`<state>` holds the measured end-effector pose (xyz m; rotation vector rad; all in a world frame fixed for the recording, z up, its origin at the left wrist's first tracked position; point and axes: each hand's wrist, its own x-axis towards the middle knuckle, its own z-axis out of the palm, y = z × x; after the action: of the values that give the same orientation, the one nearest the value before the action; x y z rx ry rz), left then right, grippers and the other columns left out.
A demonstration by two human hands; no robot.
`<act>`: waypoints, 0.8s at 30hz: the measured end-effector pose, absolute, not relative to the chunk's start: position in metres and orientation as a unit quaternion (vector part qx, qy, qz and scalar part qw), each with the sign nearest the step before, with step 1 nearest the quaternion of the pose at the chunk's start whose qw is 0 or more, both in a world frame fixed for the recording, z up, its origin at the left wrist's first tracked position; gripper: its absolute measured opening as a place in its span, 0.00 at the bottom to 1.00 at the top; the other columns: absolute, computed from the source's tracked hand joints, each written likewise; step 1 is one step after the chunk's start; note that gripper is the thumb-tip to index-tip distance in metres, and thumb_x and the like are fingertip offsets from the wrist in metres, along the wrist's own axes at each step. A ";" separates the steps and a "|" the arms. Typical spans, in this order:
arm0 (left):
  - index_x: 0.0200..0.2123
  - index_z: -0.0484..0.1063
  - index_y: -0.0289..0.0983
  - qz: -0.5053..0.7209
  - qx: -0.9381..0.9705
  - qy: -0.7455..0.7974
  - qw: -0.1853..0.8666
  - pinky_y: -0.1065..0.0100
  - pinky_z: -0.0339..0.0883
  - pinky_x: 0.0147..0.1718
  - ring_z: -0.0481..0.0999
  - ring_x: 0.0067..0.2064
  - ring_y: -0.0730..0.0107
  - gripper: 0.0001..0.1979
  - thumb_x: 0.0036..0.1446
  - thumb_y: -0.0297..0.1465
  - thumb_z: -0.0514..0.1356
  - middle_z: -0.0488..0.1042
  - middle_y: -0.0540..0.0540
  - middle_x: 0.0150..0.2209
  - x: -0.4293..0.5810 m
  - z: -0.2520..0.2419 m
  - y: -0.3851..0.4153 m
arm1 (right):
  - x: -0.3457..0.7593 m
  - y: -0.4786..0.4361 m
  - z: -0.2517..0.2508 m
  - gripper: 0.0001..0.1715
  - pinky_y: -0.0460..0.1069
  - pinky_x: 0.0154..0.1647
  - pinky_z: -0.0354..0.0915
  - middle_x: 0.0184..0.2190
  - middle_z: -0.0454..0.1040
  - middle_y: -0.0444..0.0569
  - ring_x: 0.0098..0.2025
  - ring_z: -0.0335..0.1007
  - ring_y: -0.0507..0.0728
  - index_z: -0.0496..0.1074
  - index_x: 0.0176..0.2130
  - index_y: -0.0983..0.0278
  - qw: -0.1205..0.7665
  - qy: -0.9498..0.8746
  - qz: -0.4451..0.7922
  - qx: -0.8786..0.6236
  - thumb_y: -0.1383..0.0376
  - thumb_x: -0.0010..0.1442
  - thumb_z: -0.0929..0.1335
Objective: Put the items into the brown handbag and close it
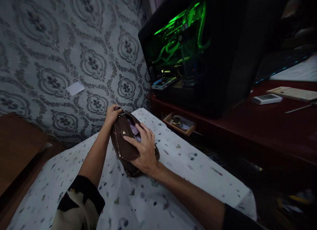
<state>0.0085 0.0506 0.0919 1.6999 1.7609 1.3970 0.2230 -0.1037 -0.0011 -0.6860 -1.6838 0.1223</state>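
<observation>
White sheet (193, 170) either side of brown bag (128, 145), left grip (113, 114) curled on end; right grip (145, 152) half-spread across mouth

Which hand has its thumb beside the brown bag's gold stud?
The right hand: its thumb lies by the gold stud, fingers at the opening of the brown bag. The left hand holds the bag's far end instead.

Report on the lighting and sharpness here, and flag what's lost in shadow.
Head view: dim overall, with a vivid green glow inside the computer; head view: left hand, right hand and brown bag are readable, though soft; head view: shadow swallows most detail beneath the red desk, and the lower-right clutter is too dark and blurred to identify.
</observation>
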 end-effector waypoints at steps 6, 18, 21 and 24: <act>0.26 0.69 0.37 0.494 0.587 0.626 0.136 0.66 0.69 0.37 0.76 0.31 0.65 0.07 0.45 0.31 0.65 0.74 0.50 0.24 0.012 0.090 0.055 | 0.227 -0.099 0.000 0.30 0.65 0.64 0.56 0.62 0.66 0.56 0.67 0.55 0.70 0.76 0.56 0.57 0.596 -0.747 0.056 -0.288 0.49 0.57 0.72; 0.52 0.68 0.39 0.551 0.572 0.604 0.066 0.63 0.61 0.61 0.71 0.59 0.60 0.16 0.61 0.36 0.59 0.74 0.43 0.54 0.030 0.074 -0.033 | 0.233 -0.089 0.017 0.18 0.58 0.64 0.64 0.52 0.79 0.49 0.59 0.71 0.58 0.76 0.53 0.58 0.675 -0.662 0.215 -0.246 0.60 0.70 0.62; 0.55 0.68 0.41 0.565 0.555 0.608 0.067 0.62 0.58 0.64 0.67 0.63 0.59 0.18 0.68 0.42 0.52 0.72 0.43 0.59 0.039 0.055 -0.070 | 0.233 -0.088 0.017 0.17 0.58 0.64 0.64 0.52 0.79 0.50 0.59 0.71 0.58 0.77 0.52 0.58 0.678 -0.657 0.225 -0.241 0.60 0.70 0.63; 0.59 0.66 0.42 0.586 0.532 0.606 0.080 0.62 0.55 0.67 0.64 0.67 0.60 0.23 0.71 0.46 0.46 0.68 0.43 0.63 0.051 0.036 -0.096 | 0.234 -0.087 0.016 0.18 0.58 0.64 0.64 0.53 0.78 0.52 0.60 0.71 0.58 0.77 0.53 0.59 0.676 -0.663 0.222 -0.235 0.60 0.70 0.63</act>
<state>0.0507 -0.0963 0.0359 1.5914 1.8131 1.7515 0.2343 -0.0874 0.0162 -0.5276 -1.4904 0.4991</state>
